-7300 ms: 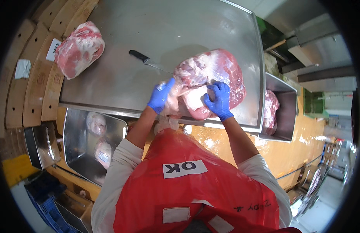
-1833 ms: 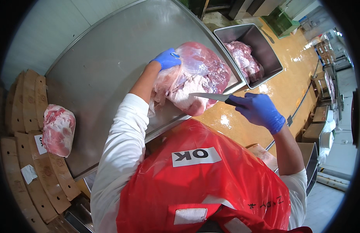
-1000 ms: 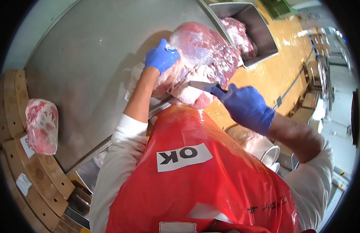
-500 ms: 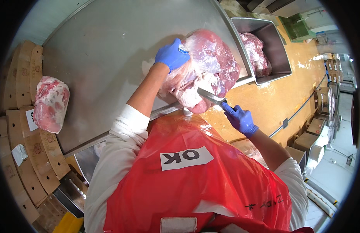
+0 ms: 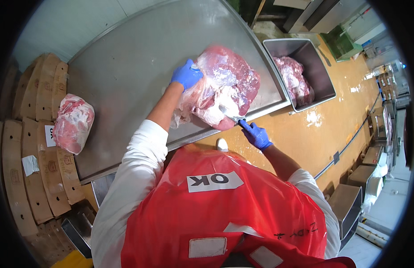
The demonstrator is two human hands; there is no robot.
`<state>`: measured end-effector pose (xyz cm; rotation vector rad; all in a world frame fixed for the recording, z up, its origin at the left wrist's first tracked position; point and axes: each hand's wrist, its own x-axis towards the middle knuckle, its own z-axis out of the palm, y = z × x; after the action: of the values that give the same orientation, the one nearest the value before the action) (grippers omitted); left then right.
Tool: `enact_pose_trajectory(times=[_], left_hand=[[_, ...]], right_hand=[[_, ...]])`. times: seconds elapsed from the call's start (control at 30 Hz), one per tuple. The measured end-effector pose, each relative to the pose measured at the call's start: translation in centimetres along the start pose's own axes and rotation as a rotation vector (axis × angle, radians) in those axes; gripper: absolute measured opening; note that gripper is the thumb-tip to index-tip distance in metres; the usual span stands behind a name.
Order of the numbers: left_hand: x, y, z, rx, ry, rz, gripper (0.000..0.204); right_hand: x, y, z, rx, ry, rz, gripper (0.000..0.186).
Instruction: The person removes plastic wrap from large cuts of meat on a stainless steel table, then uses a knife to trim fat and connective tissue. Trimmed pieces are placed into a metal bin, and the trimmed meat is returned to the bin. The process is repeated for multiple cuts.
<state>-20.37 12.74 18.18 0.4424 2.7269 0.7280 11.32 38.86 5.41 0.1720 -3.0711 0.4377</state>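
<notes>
A large cut of raw meat (image 5: 231,71), deep red with white fat, lies on the steel table (image 5: 126,76) at its near right edge. My left hand (image 5: 187,75), in a blue glove, is closed on the pale, loose membrane along the meat's left side. In my blue-gloved right hand (image 5: 257,136) is a knife (image 5: 237,119), its handle gripped just off the table edge. The blade points up and left into the white fat at the near side of the meat. Most of the blade is hidden there.
Another piece of meat (image 5: 73,124) lies at the table's left end, beside stacked cardboard boxes (image 5: 46,165). Against the right edge stands a deep metal bin (image 5: 321,73) holding more meat. The orange floor (image 5: 305,129) looks wet. Further containers (image 5: 345,201) line the right side.
The knife's blade has sunk into the fat, so less of it shows. My right hand has come closer to the meat. The whole view has shifted somewhat; my left hand keeps its hold.
</notes>
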Motion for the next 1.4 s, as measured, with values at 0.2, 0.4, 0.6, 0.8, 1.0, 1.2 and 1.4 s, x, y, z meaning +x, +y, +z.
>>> enact_pose_trajectory(times=[0.2,0.4,0.6,0.8,1.0,1.2,1.4], left_hand=[[-3.6,1.6,-1.5,-0.002,0.148,-0.029,0.055],[-8.0,-5.4,-0.2,-0.698,0.420,0.029,0.023],[-16.1,-2.2,0.1,-1.543,0.253,0.100,0.007],[-17.5,-0.7,-0.7,-1.632,0.110,0.112,0.006],[-15.8,-1.5,-2.2,-1.552,0.013,0.203,0.005],[-16.8,-2.7,-1.5,-0.514,0.077,0.036,0.022],[-17.7,-2.0,7.2,-0.142,0.124,-0.142,0.055]], right_hand=[[-0.7,0.3,-1.7,0.081,0.000,-0.075,0.057],[-0.9,0.2,-3.8,0.050,-0.028,-0.141,0.061],[-1.6,1.2,-4.1,0.089,0.023,-0.191,0.064],[-1.6,0.3,-2.3,0.211,0.066,-0.142,0.061],[-1.5,-0.2,-1.9,0.290,0.043,-0.144,0.061],[-1.4,-0.2,-7.1,0.217,-0.033,-0.129,0.059],[-0.5,-0.5,-14.0,0.081,0.008,-0.156,0.052]])
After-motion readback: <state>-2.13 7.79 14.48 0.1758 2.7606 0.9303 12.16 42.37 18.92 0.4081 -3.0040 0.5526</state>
